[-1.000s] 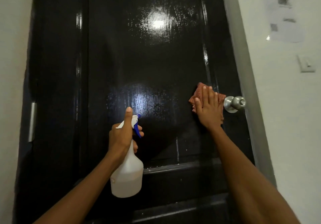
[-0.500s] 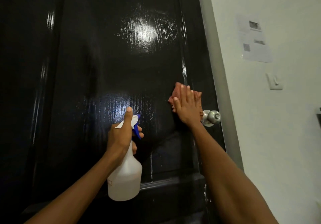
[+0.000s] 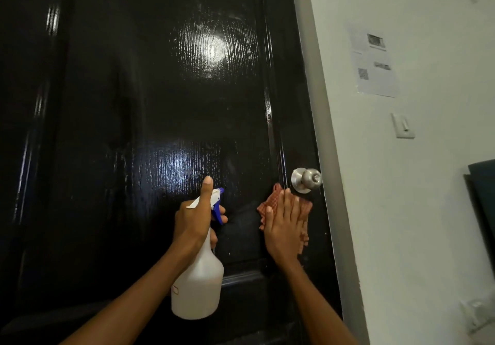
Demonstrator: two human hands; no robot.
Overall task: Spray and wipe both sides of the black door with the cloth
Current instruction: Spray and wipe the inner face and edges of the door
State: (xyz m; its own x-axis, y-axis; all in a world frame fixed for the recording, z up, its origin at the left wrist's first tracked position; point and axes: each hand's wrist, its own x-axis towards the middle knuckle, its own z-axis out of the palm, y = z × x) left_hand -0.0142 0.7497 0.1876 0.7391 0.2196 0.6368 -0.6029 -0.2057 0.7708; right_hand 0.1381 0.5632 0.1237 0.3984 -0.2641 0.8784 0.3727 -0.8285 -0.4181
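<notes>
Black and wet-glossy, the door point(image 3: 150, 130) fills the view; the left hand point(image 3: 193, 217) grips the spray bottle point(image 3: 198, 283) at the neck, unmoved, thumb up and nozzle toward the panel. Further right, the right hand point(image 3: 282, 227) presses the cloth point(image 3: 305, 210) flat with straight fingers, having slid from beside the knob point(image 3: 308, 180) to just below it. Wiping on this side seems to be advancing downward, and the other side is likely still to do.

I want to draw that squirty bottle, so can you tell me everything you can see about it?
The white plastic spray bottle has a wide rounded body, a narrow neck, and a white spray head with a blue trigger and blue nozzle tip. It looks cloudy rather than clear. A small label sits low on its side. It is upright, held in the air before the glossy black door. The left hand grips its neck, thumb up along the head, a finger at the trigger.
</notes>
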